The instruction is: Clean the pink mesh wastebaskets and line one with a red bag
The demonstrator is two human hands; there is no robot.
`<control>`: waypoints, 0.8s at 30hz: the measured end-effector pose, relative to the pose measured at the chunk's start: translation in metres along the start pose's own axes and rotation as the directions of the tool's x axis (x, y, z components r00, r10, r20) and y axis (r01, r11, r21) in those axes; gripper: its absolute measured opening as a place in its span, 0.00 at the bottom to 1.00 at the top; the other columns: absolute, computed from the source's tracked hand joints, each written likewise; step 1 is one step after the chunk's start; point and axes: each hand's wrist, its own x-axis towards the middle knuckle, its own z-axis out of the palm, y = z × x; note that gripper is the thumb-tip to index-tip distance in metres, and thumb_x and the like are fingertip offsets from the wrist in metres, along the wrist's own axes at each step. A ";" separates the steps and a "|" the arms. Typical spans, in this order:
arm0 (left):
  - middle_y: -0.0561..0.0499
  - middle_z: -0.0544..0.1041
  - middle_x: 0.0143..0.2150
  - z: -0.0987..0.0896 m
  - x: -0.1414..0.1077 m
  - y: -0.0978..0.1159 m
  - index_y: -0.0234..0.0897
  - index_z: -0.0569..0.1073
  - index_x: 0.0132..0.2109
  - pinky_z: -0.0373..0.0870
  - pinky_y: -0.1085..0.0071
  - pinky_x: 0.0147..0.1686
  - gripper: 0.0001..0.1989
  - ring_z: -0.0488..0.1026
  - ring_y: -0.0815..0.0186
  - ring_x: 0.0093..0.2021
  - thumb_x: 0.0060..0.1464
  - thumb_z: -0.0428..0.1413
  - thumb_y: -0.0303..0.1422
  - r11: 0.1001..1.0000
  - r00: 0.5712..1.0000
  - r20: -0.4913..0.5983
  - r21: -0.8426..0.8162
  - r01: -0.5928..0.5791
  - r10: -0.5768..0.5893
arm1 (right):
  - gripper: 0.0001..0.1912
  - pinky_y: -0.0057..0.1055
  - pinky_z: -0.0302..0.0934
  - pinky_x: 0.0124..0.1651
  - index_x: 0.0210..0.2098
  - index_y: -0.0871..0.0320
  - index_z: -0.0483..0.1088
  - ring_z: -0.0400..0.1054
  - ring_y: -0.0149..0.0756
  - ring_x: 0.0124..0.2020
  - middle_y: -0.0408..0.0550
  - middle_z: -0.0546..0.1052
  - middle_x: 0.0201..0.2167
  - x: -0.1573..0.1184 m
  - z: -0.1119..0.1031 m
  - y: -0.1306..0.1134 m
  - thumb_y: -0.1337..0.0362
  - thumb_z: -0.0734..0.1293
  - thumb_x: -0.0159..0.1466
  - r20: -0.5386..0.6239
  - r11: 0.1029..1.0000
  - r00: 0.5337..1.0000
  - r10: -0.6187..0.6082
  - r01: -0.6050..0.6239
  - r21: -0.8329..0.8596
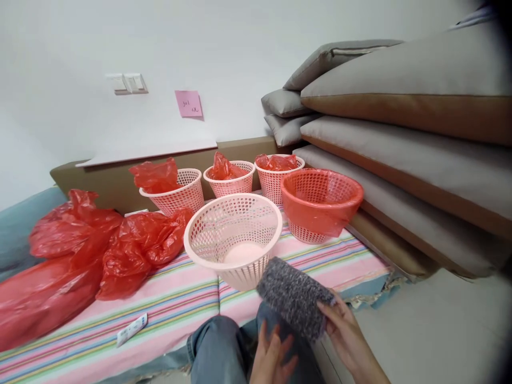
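A fuzzy dark grey cloth [294, 296], folded into a rectangle, hangs above my knees, its right end pinched by my right hand [342, 330]. My left hand [273, 354] is just below the cloth with its fingers spread and nothing in it. Right behind the cloth, a pale pink plastic basket [234, 266] with a mesh wall stands unlined, tipped a little towards me. To its right is another basket lined with a red plastic bag [322, 205], the bag folded down over its rim.
Three pink baskets [176, 200] with crumpled red bags inside stand along the back. Red plastic bags [72, 256] lie heaped at left, near a small white packet [132, 329] on the striped cover [176, 304]. Large grey cushions [412, 133] are stacked at right. A pink note [189, 103] sticks to the wall.
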 end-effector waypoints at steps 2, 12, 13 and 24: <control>0.32 0.73 0.61 0.021 -0.022 0.005 0.37 0.70 0.60 0.74 0.50 0.52 0.42 0.72 0.40 0.60 0.42 0.66 0.56 0.971 0.987 0.118 -0.204 0.128 -0.106 | 0.24 0.30 0.70 0.42 0.41 0.55 0.75 0.75 0.39 0.39 0.45 0.81 0.38 -0.037 0.006 0.001 0.59 0.82 0.46 0.049 0.997 0.997 0.058 -0.060 0.044; 0.40 0.82 0.50 -0.008 -0.094 0.021 0.33 0.77 0.51 0.72 0.54 0.58 0.32 0.77 0.46 0.55 0.38 0.73 0.38 0.973 0.996 0.091 -0.231 0.008 0.014 | 0.30 0.50 0.67 0.57 0.40 0.57 0.80 0.75 0.54 0.50 0.53 0.82 0.41 -0.122 0.017 0.023 0.52 0.83 0.40 0.161 0.948 0.946 0.282 -0.300 0.102; 0.39 0.82 0.49 -0.013 -0.096 0.016 0.33 0.77 0.51 0.71 0.54 0.58 0.32 0.77 0.46 0.55 0.37 0.73 0.38 0.976 0.995 0.094 -0.219 -0.015 0.036 | 0.29 0.51 0.67 0.57 0.39 0.58 0.80 0.75 0.55 0.50 0.53 0.83 0.40 -0.126 0.016 0.027 0.52 0.83 0.40 0.130 0.946 0.946 0.298 -0.311 0.096; 0.40 0.62 0.69 -0.015 -0.035 0.120 0.43 0.64 0.64 0.57 0.51 0.65 0.28 0.58 0.52 0.70 0.60 0.57 0.43 0.359 0.506 0.159 0.532 -0.767 0.847 | 0.30 0.54 0.69 0.56 0.49 0.50 0.78 0.73 0.56 0.54 0.51 0.83 0.44 -0.121 -0.038 0.054 0.45 0.78 0.51 0.106 0.984 0.980 0.170 -0.174 0.032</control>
